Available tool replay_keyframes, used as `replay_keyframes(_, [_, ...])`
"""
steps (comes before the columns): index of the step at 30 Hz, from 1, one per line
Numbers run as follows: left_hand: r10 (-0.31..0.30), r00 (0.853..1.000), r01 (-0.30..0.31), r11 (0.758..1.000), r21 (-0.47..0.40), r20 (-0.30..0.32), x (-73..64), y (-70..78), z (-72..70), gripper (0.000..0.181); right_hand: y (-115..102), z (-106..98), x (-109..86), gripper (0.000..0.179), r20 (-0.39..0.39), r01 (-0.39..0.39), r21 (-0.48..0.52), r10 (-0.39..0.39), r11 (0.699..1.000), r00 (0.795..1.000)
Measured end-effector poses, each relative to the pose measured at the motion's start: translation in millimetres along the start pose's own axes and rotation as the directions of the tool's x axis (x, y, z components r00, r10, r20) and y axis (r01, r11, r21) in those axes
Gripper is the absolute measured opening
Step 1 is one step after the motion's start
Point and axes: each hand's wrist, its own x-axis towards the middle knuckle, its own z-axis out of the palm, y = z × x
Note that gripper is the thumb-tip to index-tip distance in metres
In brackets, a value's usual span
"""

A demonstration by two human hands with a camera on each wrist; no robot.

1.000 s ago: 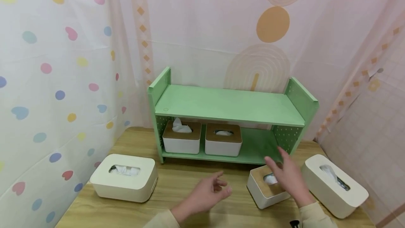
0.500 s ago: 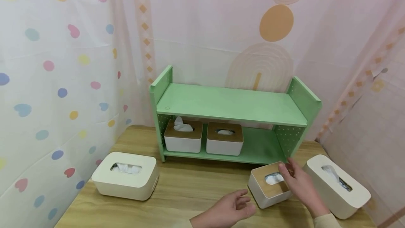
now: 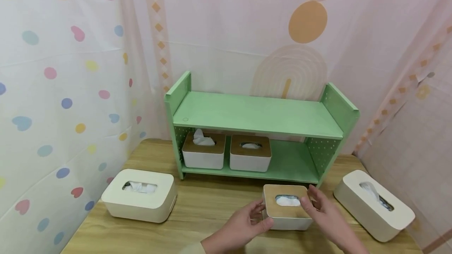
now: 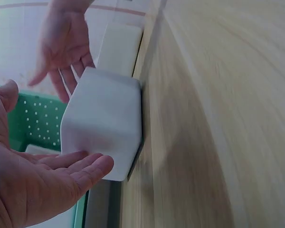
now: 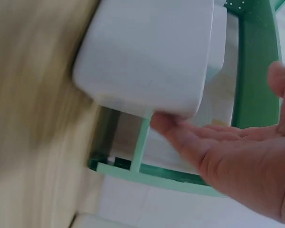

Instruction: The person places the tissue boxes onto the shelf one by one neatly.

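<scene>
A white tissue box (image 3: 287, 224) with a wood-look lid stands on the wooden table, its long side squared to the front edge. My left hand (image 3: 243, 224) is at its left side, fingers extended along the wall and thumb near the front corner. At the right end, my right hand (image 3: 328, 220) has its fingertips against the far corner, its thumb over the lid. In the left wrist view, the left fingers (image 4: 88, 171) lie straight beside the box. The right wrist view has the right fingertips (image 5: 166, 124) touching the box's lower corner.
Behind stands a green two-tier shelf (image 3: 254, 113); two similar boxes, a left one (image 3: 203, 160) and a middle one (image 3: 250, 162), sit on its lower tier. A larger cream tissue box (image 3: 141, 203) is at the table's left, another cream tissue box (image 3: 374, 207) at the right.
The wood-lidded box has turned from a slant to square and shifted left. My right hand has come down to its right end, and my left hand has moved right to its left side.
</scene>
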Motion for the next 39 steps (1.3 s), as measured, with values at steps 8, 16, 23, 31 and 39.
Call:
replay_keyframes(8, [0.07,0.996,-0.062,0.992,0.113,-0.06,-4.3,-6.9,-21.1,0.083,22,9,-4.0,0.086,0.069,0.011,0.167,-0.022,0.986,0.997])
replay_keyframes(16, [0.064,0.998,-0.063,0.99,0.129,-0.001,2.3,-13.6,-29.7,0.082,45,13,2.8,0.11,0.176,0.028,0.136,-0.052,0.99,0.983])
replay_keyframes(23, [0.046,0.999,-0.044,0.986,0.16,-0.006,11.8,-22.0,-32.6,0.085,48,13,5.3,0.11,0.191,0.034,0.154,-0.064,0.987,0.98])
replay_keyframes(31, [0.033,0.999,-0.03,0.995,0.09,-0.029,23.5,-27.8,-38.2,0.085,51,11,6.5,0.11,0.217,0.071,0.212,-0.118,0.975,0.969])
replay_keyframes(39, [-0.035,0.999,0.035,0.999,-0.031,-0.025,32.1,-27.0,-39.5,0.086,52,8,8.5,0.107,0.222,0.065,0.224,-0.116,0.972,0.968])
